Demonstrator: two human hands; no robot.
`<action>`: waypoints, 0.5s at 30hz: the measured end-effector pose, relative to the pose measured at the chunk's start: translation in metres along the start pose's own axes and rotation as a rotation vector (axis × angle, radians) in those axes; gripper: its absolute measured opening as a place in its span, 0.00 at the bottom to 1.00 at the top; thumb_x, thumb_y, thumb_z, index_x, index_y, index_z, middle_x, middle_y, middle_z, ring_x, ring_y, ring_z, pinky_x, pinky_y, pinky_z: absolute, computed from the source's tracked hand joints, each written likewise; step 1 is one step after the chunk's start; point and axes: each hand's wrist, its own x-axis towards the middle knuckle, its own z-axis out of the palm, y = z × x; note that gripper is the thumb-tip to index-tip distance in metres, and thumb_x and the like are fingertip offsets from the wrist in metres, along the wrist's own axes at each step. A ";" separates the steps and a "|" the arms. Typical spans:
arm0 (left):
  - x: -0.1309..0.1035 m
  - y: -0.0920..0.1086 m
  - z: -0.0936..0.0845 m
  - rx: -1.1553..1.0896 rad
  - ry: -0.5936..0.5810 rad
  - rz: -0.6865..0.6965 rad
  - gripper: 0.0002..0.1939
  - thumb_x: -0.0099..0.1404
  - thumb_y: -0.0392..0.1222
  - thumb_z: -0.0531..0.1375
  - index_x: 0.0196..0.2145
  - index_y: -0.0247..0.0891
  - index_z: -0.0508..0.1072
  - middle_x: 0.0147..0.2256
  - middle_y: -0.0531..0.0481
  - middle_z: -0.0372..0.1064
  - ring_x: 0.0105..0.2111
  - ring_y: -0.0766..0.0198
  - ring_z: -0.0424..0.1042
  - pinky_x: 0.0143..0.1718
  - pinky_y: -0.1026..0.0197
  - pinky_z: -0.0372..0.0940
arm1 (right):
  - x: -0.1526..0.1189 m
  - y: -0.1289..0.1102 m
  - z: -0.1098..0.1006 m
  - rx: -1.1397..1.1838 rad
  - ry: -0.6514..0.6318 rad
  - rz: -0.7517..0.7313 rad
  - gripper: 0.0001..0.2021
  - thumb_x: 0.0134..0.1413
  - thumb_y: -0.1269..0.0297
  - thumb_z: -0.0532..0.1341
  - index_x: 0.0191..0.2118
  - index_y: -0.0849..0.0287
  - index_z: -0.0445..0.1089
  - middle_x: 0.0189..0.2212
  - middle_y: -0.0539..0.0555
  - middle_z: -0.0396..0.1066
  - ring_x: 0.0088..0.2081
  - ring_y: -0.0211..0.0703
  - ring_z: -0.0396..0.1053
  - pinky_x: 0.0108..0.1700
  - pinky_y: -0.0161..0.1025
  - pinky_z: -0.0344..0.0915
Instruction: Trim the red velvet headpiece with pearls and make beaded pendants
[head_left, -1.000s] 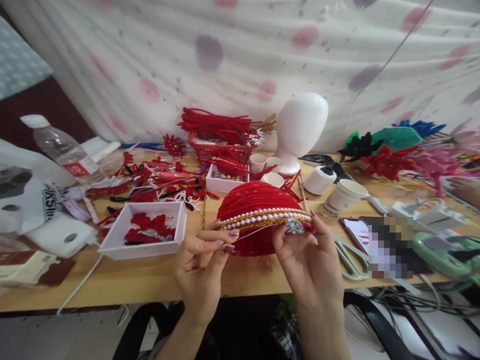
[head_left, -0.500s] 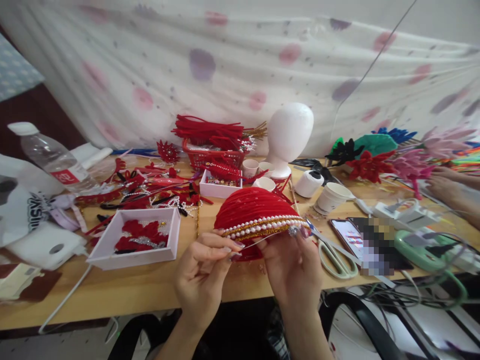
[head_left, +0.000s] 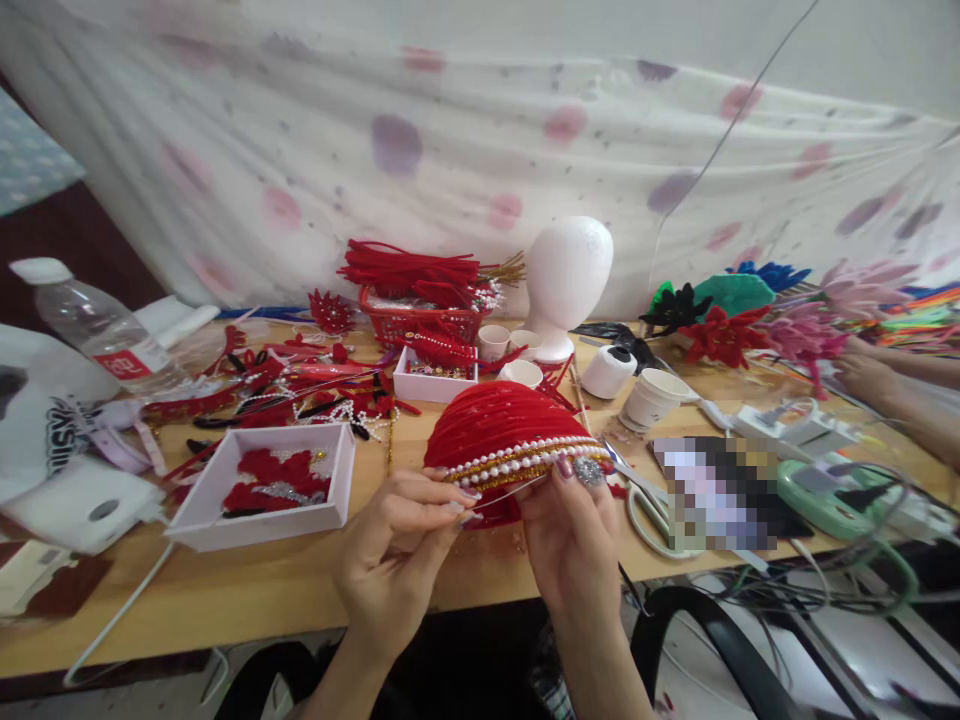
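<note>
A rounded red piece [head_left: 502, 420], edged with rows of white pearls and gold trim, is held up over the table's front part. My left hand [head_left: 401, 550] pinches a thin thread [head_left: 502, 495] at the piece's lower left, its fingertips by the pearl edge. On the right, my right hand [head_left: 574, 530] grips the edge, thumb on the pearl trim and the other fingers underneath, largely hidden. Beside that thumb sits a silvery round ornament [head_left: 589, 471].
White box [head_left: 341, 480] with red flowers lies left. Behind stand a foam head [head_left: 568, 275], red basket [head_left: 420, 325] and paper cups [head_left: 652, 400]. Scissors [head_left: 645, 520], a blurred-out device and cables lie right. Another person's hand [head_left: 870, 380] is at far right.
My right thumb has shifted left along the pearl trim, showing more of the silvery ornament. The view has turned slightly, so the surroundings sit a little further left and lower.
</note>
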 end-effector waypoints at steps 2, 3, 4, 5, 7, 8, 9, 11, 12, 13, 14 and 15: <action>0.000 -0.002 -0.005 0.113 -0.026 0.080 0.10 0.61 0.25 0.65 0.32 0.39 0.76 0.34 0.52 0.77 0.36 0.64 0.77 0.38 0.61 0.74 | 0.000 0.002 -0.003 -0.015 -0.001 -0.007 0.06 0.52 0.64 0.72 0.36 0.54 0.76 0.33 0.50 0.76 0.34 0.40 0.73 0.37 0.37 0.74; 0.001 -0.003 -0.007 0.163 -0.032 0.108 0.10 0.60 0.24 0.65 0.32 0.39 0.75 0.34 0.52 0.75 0.37 0.65 0.75 0.37 0.63 0.73 | 0.000 0.003 -0.005 -0.025 -0.004 -0.001 0.06 0.52 0.64 0.72 0.36 0.54 0.76 0.33 0.50 0.76 0.32 0.39 0.72 0.35 0.36 0.73; 0.001 -0.002 -0.008 0.200 -0.031 0.127 0.10 0.60 0.24 0.65 0.32 0.38 0.75 0.35 0.52 0.74 0.37 0.66 0.75 0.37 0.64 0.72 | 0.000 0.004 -0.006 -0.034 0.000 0.005 0.07 0.51 0.63 0.73 0.35 0.55 0.76 0.33 0.50 0.75 0.31 0.38 0.71 0.34 0.35 0.72; 0.001 -0.002 -0.008 0.227 -0.028 0.144 0.10 0.59 0.23 0.65 0.32 0.37 0.75 0.35 0.52 0.73 0.37 0.66 0.74 0.38 0.64 0.72 | -0.001 0.004 -0.006 -0.041 0.012 0.006 0.08 0.51 0.63 0.73 0.35 0.55 0.76 0.32 0.50 0.75 0.31 0.37 0.71 0.33 0.33 0.72; 0.000 0.000 -0.007 0.277 -0.023 0.166 0.10 0.58 0.24 0.67 0.32 0.36 0.73 0.35 0.52 0.71 0.37 0.66 0.73 0.41 0.62 0.71 | -0.002 0.005 -0.005 -0.057 0.053 0.002 0.10 0.48 0.61 0.75 0.34 0.56 0.76 0.30 0.49 0.73 0.30 0.37 0.70 0.31 0.33 0.71; 0.001 0.002 -0.005 0.311 -0.021 0.176 0.10 0.58 0.25 0.68 0.32 0.36 0.73 0.35 0.52 0.71 0.37 0.66 0.73 0.41 0.62 0.71 | -0.002 0.006 -0.004 -0.065 0.075 0.000 0.11 0.46 0.60 0.75 0.33 0.56 0.76 0.30 0.49 0.73 0.29 0.37 0.69 0.31 0.33 0.71; 0.001 0.003 -0.003 0.350 -0.017 0.190 0.10 0.58 0.27 0.68 0.31 0.36 0.72 0.35 0.51 0.70 0.37 0.66 0.73 0.40 0.62 0.70 | -0.002 0.006 -0.003 -0.072 0.094 -0.001 0.12 0.46 0.60 0.76 0.34 0.56 0.76 0.29 0.49 0.73 0.28 0.37 0.69 0.32 0.34 0.71; 0.002 0.006 0.001 0.415 -0.001 0.219 0.11 0.58 0.29 0.70 0.30 0.35 0.71 0.34 0.52 0.70 0.35 0.68 0.72 0.38 0.64 0.69 | -0.002 0.006 -0.001 -0.085 0.114 0.008 0.14 0.44 0.59 0.76 0.35 0.57 0.76 0.30 0.49 0.73 0.28 0.37 0.68 0.32 0.35 0.72; 0.003 0.007 0.004 0.436 0.013 0.233 0.11 0.58 0.30 0.70 0.30 0.35 0.70 0.33 0.52 0.69 0.34 0.68 0.71 0.37 0.65 0.68 | -0.002 0.006 -0.001 -0.088 0.121 0.009 0.14 0.44 0.58 0.76 0.35 0.57 0.76 0.31 0.50 0.73 0.28 0.37 0.68 0.32 0.35 0.72; 0.004 0.007 0.006 0.452 0.027 0.245 0.11 0.58 0.30 0.70 0.30 0.34 0.70 0.33 0.53 0.69 0.34 0.69 0.71 0.36 0.65 0.68 | -0.002 0.006 0.000 -0.090 0.128 0.008 0.15 0.44 0.58 0.76 0.36 0.56 0.75 0.31 0.50 0.73 0.28 0.37 0.68 0.32 0.36 0.71; 0.005 0.007 0.007 0.465 0.040 0.253 0.12 0.57 0.30 0.71 0.30 0.34 0.70 0.32 0.53 0.69 0.33 0.69 0.71 0.36 0.65 0.67 | -0.001 0.007 0.000 -0.092 0.132 0.007 0.15 0.44 0.58 0.76 0.36 0.56 0.75 0.32 0.50 0.73 0.28 0.38 0.69 0.32 0.36 0.71; 0.006 0.008 0.009 0.478 0.051 0.254 0.12 0.57 0.31 0.71 0.30 0.34 0.69 0.32 0.53 0.69 0.33 0.70 0.70 0.36 0.65 0.67 | -0.001 0.007 -0.001 -0.094 0.135 0.005 0.15 0.44 0.58 0.76 0.36 0.56 0.75 0.32 0.50 0.74 0.28 0.38 0.69 0.32 0.36 0.72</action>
